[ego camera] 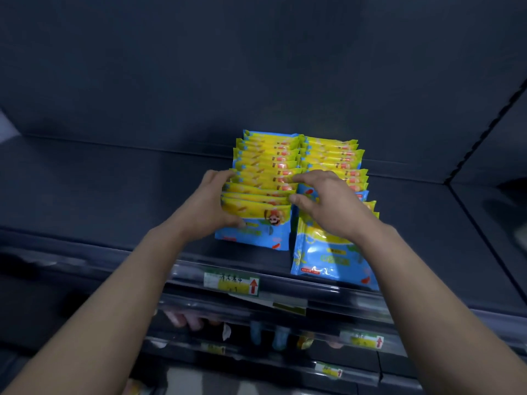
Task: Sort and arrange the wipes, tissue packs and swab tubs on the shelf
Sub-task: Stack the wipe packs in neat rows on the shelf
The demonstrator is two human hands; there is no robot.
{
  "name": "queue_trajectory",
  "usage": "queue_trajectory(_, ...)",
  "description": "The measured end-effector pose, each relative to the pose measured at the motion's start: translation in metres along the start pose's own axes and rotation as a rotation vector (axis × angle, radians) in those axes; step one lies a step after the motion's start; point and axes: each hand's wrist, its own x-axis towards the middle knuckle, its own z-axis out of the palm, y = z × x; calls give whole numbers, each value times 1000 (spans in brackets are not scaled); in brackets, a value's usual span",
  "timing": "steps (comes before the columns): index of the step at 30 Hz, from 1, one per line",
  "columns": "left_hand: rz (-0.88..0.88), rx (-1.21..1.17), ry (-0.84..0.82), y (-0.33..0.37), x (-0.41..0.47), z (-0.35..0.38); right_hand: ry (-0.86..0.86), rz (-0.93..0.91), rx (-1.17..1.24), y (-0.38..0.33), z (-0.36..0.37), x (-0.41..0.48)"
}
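Two rows of yellow-and-blue wipe packs stand on a dark shelf (114, 195). The left row (262, 172) leans back, with its front pack (256, 229) facing me. My left hand (212, 203) grips the left side of the front packs of this row, thumb low on the front pack. My right hand (328, 203) lies over the gap between the rows, fingers on the right side of the same packs. The right row (333, 155) has its front pack (330, 258) lying tilted toward the shelf edge.
The shelf edge carries a price rail with a yellow-green label (231, 283) and a red arrow. Lower shelves (256, 337) hold blurred small items and more labels. A shelf divider (484, 223) runs at the right. Dark back panel behind.
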Motion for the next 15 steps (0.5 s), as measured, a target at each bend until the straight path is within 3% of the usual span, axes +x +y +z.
queue_trajectory(4,-7,-71,-93,-6,8,4,-53,17,0,-2,0,4)
queue_trajectory(9,80,367,-255,-1,32,-4,-19,135,-52,-2,-1,9)
queue_trajectory(15,229,607,-304,8,46,-3,2,232,-73,-10,3,13)
